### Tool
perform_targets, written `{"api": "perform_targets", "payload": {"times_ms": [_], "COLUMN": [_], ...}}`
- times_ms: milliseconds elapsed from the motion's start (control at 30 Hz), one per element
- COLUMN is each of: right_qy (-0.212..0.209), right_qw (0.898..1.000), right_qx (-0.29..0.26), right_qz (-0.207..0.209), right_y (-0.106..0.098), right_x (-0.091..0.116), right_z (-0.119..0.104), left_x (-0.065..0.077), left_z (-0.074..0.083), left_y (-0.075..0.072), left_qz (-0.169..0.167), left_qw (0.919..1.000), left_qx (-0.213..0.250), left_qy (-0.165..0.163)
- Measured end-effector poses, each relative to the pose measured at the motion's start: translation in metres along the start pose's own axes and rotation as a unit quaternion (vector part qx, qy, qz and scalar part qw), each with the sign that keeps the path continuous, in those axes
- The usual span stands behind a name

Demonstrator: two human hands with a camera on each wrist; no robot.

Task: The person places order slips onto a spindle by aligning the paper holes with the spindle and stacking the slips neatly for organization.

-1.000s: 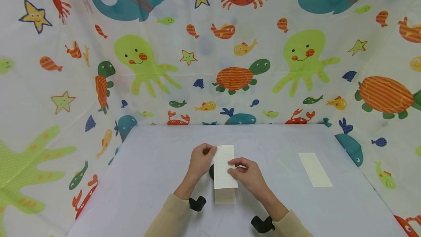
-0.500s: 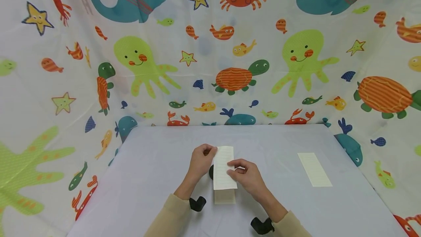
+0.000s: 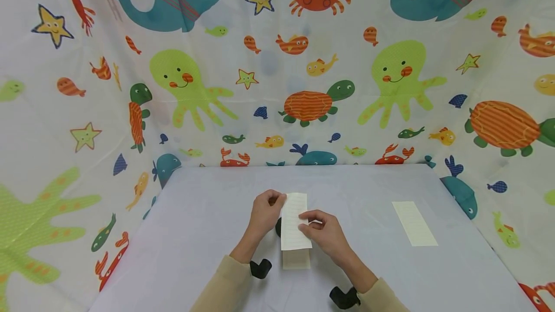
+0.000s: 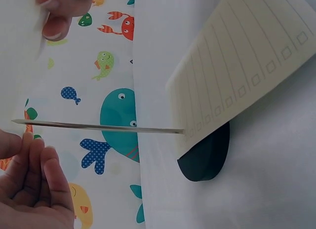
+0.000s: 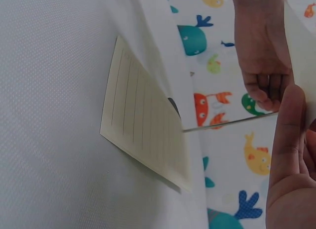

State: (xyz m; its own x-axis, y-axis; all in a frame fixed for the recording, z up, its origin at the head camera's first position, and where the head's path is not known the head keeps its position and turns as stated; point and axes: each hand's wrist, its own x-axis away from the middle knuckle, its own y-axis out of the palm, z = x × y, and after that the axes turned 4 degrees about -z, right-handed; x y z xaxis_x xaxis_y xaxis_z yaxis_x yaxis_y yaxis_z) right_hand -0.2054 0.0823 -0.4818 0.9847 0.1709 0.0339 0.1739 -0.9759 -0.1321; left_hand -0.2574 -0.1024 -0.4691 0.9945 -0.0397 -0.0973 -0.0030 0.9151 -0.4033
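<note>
A lined cream sheet (image 3: 296,223) is held up between both hands. My left hand (image 3: 265,211) pinches its far left corner; my right hand (image 3: 326,232) pinches its right edge between thumb and fingers. Beneath it stands a paper spike, a thin metal rod (image 4: 98,127) rising from a rounded black base (image 4: 207,157). A second lined sheet (image 4: 232,76), printed with small boxes, is pierced low on the rod and lies tilted over the base. The rod's pointed tip comes close to the held sheet; whether it touches, I cannot tell.
Another cream sheet (image 3: 415,224) lies flat on the white-covered table (image 3: 208,191) to the right. A cloth with printed sea animals (image 3: 269,71) hangs behind and along the sides. Black camera mounts (image 3: 344,297) stick out at both wrists.
The head view has shifted very slightly. Both hands keep their hold on the sheet in nearly the same place above the spike.
</note>
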Motion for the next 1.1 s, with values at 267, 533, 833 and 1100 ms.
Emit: {"api": "perform_targets", "payload": {"times_ms": [267,533,833,1100], "right_qy": [0.021,0.020,0.011,-0.005], "right_qw": [0.999,0.999,0.996,0.989], "right_qx": [0.016,0.037,0.085,0.139], "right_qz": [-0.026,-0.033,-0.036,-0.045], "right_y": [-0.001,0.000,0.002,0.001], "right_x": [0.001,0.000,0.001,-0.001], "right_z": [0.013,0.024,0.031,0.039], "left_x": [0.001,0.002,0.003,0.001], "left_z": [-0.023,-0.035,-0.046,-0.054], "left_y": [0.005,0.010,0.013,0.016], "left_qz": [-0.014,-0.015,-0.021,-0.035], "left_qw": [0.9990,0.9987,0.9982,0.9961], "left_qx": [-0.041,-0.044,-0.055,-0.081], "left_qy": [-0.011,-0.018,-0.005,-0.005]}}
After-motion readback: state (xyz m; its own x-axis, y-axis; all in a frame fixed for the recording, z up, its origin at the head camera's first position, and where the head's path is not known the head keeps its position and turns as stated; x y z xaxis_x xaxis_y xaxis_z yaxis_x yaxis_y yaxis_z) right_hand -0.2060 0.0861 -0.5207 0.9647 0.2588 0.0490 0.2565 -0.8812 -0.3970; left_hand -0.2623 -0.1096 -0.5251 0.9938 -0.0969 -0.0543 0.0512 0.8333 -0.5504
